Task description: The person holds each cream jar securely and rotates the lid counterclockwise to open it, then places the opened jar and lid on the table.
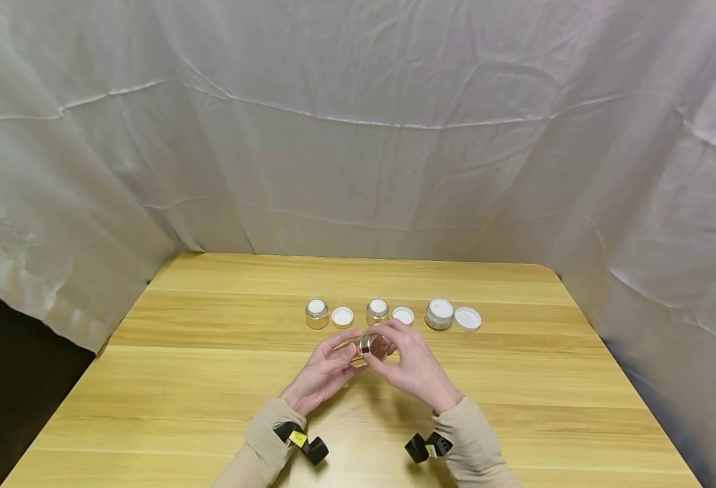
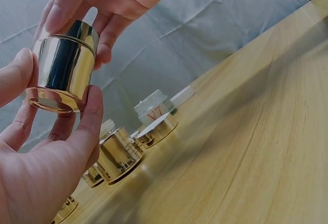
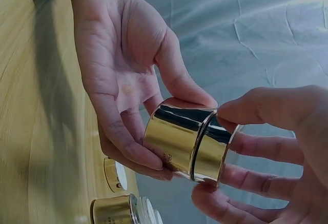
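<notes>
In the head view, both hands hold a shiny gold jar in the air above the middle of the table. My left hand grips one end of it between thumb and fingers. From the other side, my right hand curls thumb and fingers round the opposite end. A thin seam circles the gold jar in the left wrist view, with the left fingers below it and the right fingers around the top. The right wrist view shows the jar lying sideways between both hands; I cannot tell whether its parts are loose.
Beyond the hands stand a left jar, a middle jar and a wider right jar, all white-topped. Beside them lie a left lid, a middle lid and a right lid. A curtain hangs behind the table.
</notes>
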### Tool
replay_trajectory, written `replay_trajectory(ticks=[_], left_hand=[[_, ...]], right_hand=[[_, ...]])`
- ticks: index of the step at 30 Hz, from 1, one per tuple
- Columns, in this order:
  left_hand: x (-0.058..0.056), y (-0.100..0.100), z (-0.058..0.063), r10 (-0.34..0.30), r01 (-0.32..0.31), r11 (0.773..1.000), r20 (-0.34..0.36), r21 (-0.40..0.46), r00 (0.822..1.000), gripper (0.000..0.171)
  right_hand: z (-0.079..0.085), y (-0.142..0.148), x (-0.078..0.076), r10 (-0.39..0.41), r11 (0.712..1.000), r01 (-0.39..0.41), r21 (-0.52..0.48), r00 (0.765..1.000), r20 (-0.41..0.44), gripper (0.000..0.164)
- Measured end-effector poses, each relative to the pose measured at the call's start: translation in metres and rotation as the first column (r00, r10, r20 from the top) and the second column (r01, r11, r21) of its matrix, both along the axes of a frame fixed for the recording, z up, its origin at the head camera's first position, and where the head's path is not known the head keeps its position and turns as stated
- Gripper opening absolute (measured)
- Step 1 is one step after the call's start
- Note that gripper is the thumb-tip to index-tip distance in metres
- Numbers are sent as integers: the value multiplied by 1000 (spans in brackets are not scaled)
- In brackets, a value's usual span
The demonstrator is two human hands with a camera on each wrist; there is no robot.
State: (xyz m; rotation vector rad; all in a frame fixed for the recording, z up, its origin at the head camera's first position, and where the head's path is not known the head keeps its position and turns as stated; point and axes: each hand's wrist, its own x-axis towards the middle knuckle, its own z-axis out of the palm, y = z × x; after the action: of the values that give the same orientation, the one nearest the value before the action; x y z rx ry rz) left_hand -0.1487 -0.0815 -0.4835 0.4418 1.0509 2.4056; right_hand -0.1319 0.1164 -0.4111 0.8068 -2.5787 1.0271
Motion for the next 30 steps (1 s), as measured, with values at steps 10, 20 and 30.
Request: replay_trajectory(ticks=[10,20,30], left_hand=[[0,0,0,-4,4,1000,5,1,1000,28],[1,0,0,-17,17,1000,-20,23,1000,31],[0,0,1,-1,1,1000,-7,2,1000,27]], right_hand=[[1,1,0,81,997,-81,1,996,25,36],[-1,-2,0,53,998,-53,-23,998,20,26],[1,-1,2,-23,1000,24,-4,998,66,39]])
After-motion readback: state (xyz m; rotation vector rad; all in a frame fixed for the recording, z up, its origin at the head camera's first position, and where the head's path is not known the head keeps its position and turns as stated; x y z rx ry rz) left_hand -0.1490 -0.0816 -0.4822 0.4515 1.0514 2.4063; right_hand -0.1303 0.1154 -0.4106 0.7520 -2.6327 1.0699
